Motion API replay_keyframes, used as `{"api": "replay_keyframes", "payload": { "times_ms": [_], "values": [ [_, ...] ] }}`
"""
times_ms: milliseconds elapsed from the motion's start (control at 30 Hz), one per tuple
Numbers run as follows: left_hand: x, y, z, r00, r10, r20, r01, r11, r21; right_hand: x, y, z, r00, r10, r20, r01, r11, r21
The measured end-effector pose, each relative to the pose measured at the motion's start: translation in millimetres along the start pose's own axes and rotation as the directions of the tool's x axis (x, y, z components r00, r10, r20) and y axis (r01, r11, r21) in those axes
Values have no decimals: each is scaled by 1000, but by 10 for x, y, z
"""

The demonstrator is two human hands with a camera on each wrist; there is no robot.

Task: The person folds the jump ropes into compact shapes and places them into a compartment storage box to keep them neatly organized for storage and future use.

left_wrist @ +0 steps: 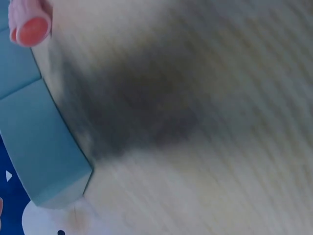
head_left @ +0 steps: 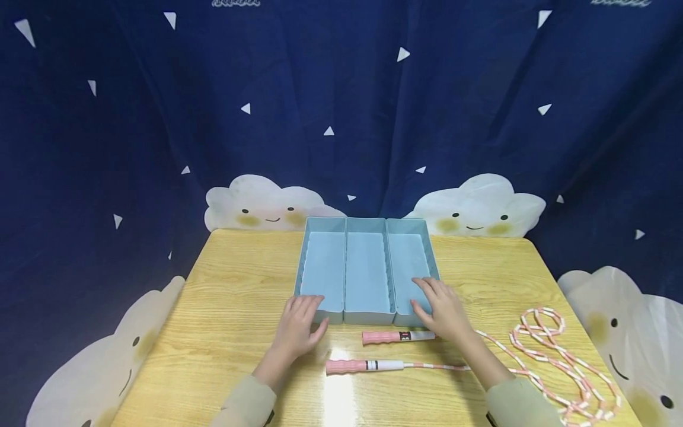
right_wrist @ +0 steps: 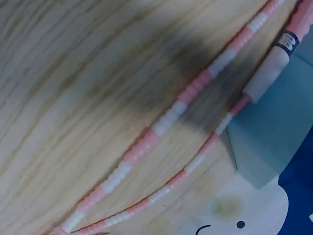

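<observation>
A light blue three-compartment organizer box [head_left: 370,318] stands on the wooden table before the curtain. My left hand [head_left: 296,327] is at its near left corner, fingers extended over the rim and thumb apart, holding nothing. Over the near end of the right compartment, my right hand [head_left: 445,309] has its fingers loosely spread, with nothing in them. Whether the fingertips touch the box I cannot tell. Between my arms lie two pink-and-white jump rope handles, one [head_left: 380,337] close to the box, the other [head_left: 347,366] nearer me. The beaded rope [right_wrist: 142,147] passes under my right forearm.
Loose loops of the beaded rope spread over the right part of the table [head_left: 240,284]. A dark blue curtain [head_left: 331,71] with white triangles and smiling clouds hangs behind and at both sides.
</observation>
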State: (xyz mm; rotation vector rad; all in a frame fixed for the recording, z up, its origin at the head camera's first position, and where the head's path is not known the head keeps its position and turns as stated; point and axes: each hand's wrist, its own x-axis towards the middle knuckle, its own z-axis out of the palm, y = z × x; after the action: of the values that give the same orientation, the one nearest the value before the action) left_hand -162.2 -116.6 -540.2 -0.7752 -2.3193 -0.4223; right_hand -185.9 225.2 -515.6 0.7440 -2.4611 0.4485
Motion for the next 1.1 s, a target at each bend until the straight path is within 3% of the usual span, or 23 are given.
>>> {"api": "replay_keyframes", "payload": {
  "times_ms": [300, 733, 1100],
  "values": [
    [-71, 124, 58, 998, 56, -4, -56, 998, -4, -74, -73, 84, 997, -71, -17, 71, 997, 14],
    [-194, 300, 159, 995, 71, 72, -65, 995, -75, -208, -172, 198, 990, -138, -35, 139, 989, 45],
    [-292, 404, 203, 981, 101, 164, -92, 994, -61, -291, -218, 261, 978, -204, -36, 206, 977, 49]
  ]
}}
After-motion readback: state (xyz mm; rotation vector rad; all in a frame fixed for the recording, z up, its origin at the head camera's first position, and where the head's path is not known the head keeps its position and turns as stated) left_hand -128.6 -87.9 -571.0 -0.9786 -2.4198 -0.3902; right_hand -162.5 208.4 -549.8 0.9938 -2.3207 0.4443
